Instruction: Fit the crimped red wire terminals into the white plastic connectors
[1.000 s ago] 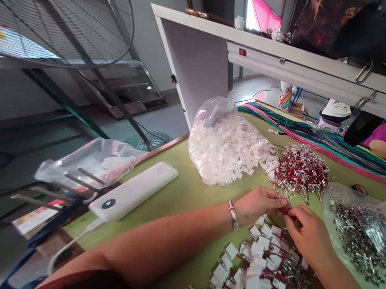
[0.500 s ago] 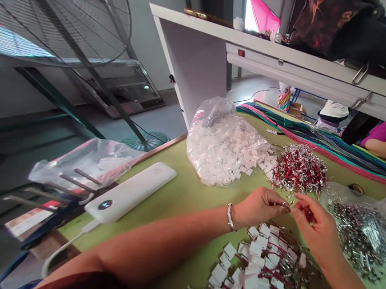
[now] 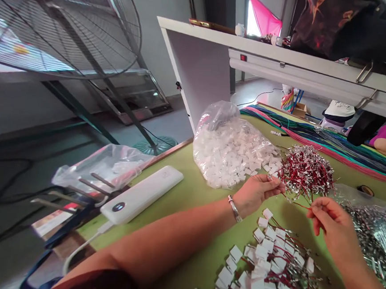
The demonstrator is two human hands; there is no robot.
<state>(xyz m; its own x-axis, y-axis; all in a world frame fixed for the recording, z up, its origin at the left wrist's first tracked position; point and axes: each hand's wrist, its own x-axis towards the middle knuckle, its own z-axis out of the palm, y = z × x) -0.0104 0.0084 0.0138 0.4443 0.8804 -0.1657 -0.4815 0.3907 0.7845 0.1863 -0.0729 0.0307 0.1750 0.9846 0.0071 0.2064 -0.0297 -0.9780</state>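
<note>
My left hand is closed in a pinch beside the bag's spilled white connector housings; what sits between its fingertips is too small to make out. My right hand pinches the end of a thin red wire, which runs left toward my left fingertips. Just behind both hands rises a heap of short red wires with silver metal terminals. Below them on the green table lie many white housings fitted with red wires.
A white power bank with a cable lies left of my forearm. At right is a clear bag of metal terminals, near a roll of black tape. Long coloured wires run along the back. A large fan stands at left.
My hands have moved apart: the left went up toward the housings and wire heap, the right shifted slightly right. The red wire now shows stretched between them. The view has shifted a little.
</note>
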